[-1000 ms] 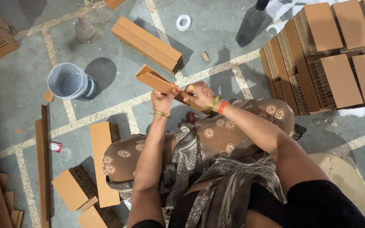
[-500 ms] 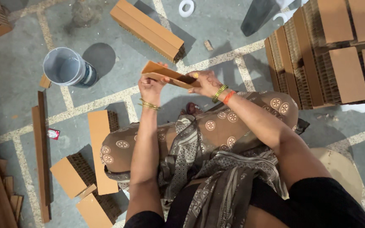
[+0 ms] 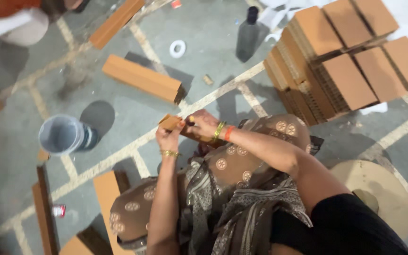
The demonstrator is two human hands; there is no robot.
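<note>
Both hands hold one small cardboard piece [image 3: 172, 123] above the knees: I see the left hand [image 3: 168, 137] gripping its near end and the right hand [image 3: 203, 123] closed on its far side. Beyond the piece lies a long cardboard box [image 3: 140, 78]; left of it stands a grey bucket [image 3: 62, 135].

Bucket [image 3: 62, 135] left of box stack [image 3: 341, 66]
</note>
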